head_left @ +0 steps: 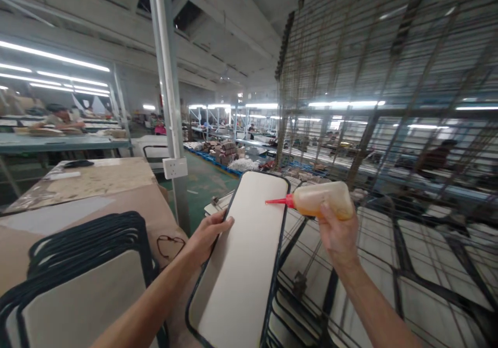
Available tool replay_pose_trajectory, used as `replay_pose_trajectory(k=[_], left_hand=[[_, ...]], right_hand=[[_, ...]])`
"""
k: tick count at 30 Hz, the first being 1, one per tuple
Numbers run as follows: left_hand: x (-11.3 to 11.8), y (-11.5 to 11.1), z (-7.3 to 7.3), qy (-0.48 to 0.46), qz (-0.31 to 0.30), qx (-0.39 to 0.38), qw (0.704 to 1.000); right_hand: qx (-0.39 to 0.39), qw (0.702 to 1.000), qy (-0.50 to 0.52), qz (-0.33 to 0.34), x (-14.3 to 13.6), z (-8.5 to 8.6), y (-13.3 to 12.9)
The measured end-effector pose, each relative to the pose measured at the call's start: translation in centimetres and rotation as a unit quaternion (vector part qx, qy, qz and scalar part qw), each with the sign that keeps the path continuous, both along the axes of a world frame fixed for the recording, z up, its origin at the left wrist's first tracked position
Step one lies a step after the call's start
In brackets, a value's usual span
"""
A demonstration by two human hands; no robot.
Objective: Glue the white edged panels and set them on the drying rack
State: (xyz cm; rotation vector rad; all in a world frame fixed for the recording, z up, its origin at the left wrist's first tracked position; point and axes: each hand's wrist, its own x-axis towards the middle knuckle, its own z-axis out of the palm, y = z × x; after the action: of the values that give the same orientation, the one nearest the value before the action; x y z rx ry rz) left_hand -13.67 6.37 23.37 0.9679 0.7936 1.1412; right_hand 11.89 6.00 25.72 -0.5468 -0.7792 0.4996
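- The white panel [245, 254] is held in the air, right of the tabletop [136, 197]; its long axis goes away from the person, the far end leaning slightly right.
- The bottle [321, 200] lies crosswise, its red nozzle [278, 201] pointing left above the panel's far right part.
- Beyond the panel's far end, green floor [198, 174] extends along the tabletop's right edge.
- The panel is smooth, round-cornered, with dark border; the bottle is translucent, with amber liquid.
- Left hand [210, 234] is clamped on the panel's left edge; right hand [339, 231] is closed around the bottle.
- Eyeglasses [170, 239] lie near the tabletop's right edge, beside stacked panels [89, 291].
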Motion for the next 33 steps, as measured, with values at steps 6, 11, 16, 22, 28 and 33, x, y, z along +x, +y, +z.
replay_pose_trajectory(k=[6,11,16,22,28,33], left_hand=[[1.2,-0.5,0.2,-0.007,-0.067,0.004,0.998],[2.5,1.0,-0.1,0.029,-0.057,0.003,0.998],[4.6,1.3,0.4,0.056,-0.048,0.021,0.997],[8.9,-0.1,1.5,0.067,-0.074,0.05,0.994],[10.1,1.1,1.2,0.077,-0.026,0.052,0.995],[10.8,1.6,1.6,0.097,-0.082,0.061,0.99]], right_hand=[[-0.016,1.0,-0.017,0.004,2.5,-1.8,-1.1],[-0.066,0.989,-0.119,0.06,2.5,-6.7,-5.4],[-0.054,0.981,-0.167,0.078,4.8,-5.3,-5.0],[-0.012,0.994,-0.104,-0.019,9.3,-0.3,-0.4],[-0.056,0.973,-0.207,0.084,9.6,-4.7,-4.0],[-0.019,0.998,-0.059,-0.002,12.3,-2.0,-0.4]])
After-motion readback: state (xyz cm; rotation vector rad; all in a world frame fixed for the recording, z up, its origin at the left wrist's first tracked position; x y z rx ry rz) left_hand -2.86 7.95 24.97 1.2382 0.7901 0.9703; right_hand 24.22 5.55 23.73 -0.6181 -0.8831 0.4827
